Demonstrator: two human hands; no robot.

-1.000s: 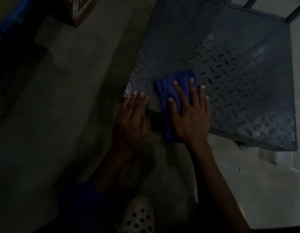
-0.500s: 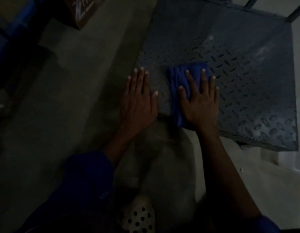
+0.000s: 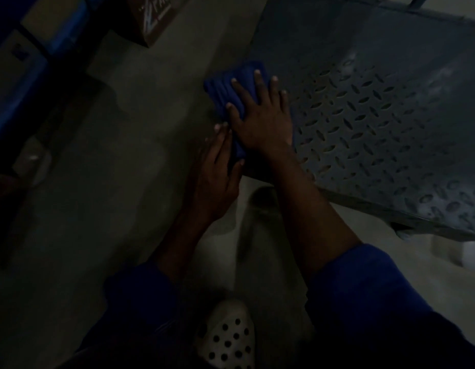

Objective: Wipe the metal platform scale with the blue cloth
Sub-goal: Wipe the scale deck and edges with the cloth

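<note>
The metal platform scale (image 3: 377,123) is a grey plate with a raised diamond tread, filling the upper right of the dim head view. The folded blue cloth (image 3: 231,83) lies on the plate's left edge. My right hand (image 3: 260,115) presses flat on the cloth with fingers spread. My left hand (image 3: 217,171) rests flat at the plate's near left corner, its fingertips touching the cloth's near end beside my right hand.
Concrete floor (image 3: 124,182) surrounds the scale. A cardboard box (image 3: 153,20) stands at the top, left of the plate. Dark blue shelving or crates (image 3: 26,62) line the far left. My white perforated shoe (image 3: 225,336) shows at the bottom.
My right hand has slid the cloth forward and to the left edge of the plate. My left hand has dropped back toward the plate's near corner.
</note>
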